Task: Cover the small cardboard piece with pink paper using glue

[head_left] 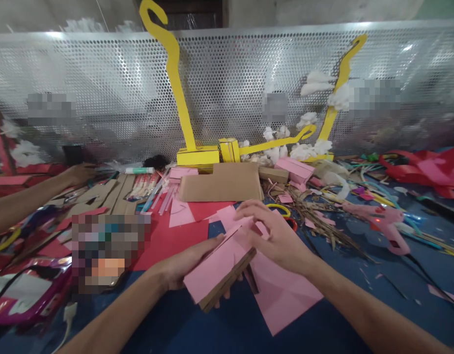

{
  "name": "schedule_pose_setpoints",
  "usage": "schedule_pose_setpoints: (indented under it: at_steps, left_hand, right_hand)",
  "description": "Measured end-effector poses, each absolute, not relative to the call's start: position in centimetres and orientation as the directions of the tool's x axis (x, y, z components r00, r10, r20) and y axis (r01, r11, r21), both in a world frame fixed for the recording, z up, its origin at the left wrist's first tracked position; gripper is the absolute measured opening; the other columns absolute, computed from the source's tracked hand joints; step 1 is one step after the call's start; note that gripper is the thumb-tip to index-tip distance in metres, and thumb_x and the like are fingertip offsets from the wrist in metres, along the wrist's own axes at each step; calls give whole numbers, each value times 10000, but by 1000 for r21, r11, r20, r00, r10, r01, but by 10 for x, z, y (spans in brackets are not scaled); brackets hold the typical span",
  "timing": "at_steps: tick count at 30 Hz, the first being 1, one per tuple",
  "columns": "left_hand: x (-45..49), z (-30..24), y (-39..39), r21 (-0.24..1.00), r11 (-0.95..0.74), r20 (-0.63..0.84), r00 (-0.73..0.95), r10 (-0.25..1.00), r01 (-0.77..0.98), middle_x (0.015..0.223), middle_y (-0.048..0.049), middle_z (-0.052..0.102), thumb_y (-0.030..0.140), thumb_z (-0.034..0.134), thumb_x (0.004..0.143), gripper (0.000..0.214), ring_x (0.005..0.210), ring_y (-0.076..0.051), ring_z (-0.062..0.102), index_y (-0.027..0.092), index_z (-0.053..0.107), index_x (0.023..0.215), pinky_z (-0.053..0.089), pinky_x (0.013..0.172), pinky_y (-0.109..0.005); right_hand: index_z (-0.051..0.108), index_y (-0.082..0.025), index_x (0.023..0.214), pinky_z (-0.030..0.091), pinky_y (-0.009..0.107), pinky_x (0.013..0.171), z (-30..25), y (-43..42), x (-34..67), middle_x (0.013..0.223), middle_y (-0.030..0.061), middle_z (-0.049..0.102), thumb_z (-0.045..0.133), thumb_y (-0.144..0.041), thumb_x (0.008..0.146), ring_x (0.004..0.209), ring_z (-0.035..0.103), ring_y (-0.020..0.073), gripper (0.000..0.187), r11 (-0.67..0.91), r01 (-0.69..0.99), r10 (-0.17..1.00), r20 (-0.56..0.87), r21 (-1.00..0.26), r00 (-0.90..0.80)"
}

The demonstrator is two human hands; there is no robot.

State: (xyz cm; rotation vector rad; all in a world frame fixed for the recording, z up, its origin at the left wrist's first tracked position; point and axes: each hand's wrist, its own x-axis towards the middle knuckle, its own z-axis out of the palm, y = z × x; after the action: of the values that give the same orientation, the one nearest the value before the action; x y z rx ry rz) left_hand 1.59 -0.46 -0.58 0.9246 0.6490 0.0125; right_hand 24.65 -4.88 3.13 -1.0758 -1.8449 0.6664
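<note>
My left hand grips a flat cardboard piece covered with pink paper, held from below and tilted a little above the blue table. My right hand lies on the piece's upper end, fingers curled and pressing the pink paper down onto it. A loose sheet of pink paper lies under and to the right of the piece. Red paper lies just left of my left hand.
Another person's arm reaches in at the left. Brown cardboard pieces, yellow cardboard shapes and white cotton stand at the back against a perforated metal screen. A pink glue gun and paper scraps lie to the right.
</note>
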Motion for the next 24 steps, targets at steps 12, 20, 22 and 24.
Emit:
schedule_pose_setpoints:
  at_steps: [12, 20, 22, 24]
  left_hand:
    - [18, 5, -7, 765, 562, -533, 800, 277, 315, 748, -156, 735, 772, 332, 906, 802, 651, -255, 708, 91, 726, 1060, 575, 603, -358]
    - [17, 4, -6, 758, 587, -522, 804, 284, 284, 836, -157, 744, 749, 356, 919, 757, 635, -229, 695, 104, 732, 1043, 579, 617, -363]
    - [17, 4, -6, 755, 589, -527, 801, 283, 289, 849, -158, 741, 753, 356, 917, 769, 635, -223, 693, 96, 738, 1039, 578, 619, -356]
    - [17, 4, -7, 755, 592, -529, 797, 292, 284, 860, -151, 739, 751, 367, 914, 764, 631, -212, 690, 95, 741, 1026, 576, 619, -343]
  right_hand:
    - [724, -258, 926, 481, 412, 1033, 35, -55, 240, 1257, 68, 573, 639, -246, 951, 1227, 552, 233, 89, 574, 503, 818, 419, -646, -395]
    - [696, -233, 887, 526, 386, 913, 39, -58, 235, 1232, 82, 596, 614, -193, 948, 1184, 575, 240, 109, 553, 550, 833, 398, -626, -384]
    - [695, -230, 886, 530, 371, 884, 40, -58, 235, 1230, 85, 598, 609, -202, 953, 1181, 575, 240, 112, 551, 554, 834, 399, -623, -381]
    - [693, -230, 888, 528, 362, 875, 40, -58, 234, 1231, 82, 598, 606, -200, 955, 1179, 577, 237, 115, 551, 558, 834, 396, -621, -383]
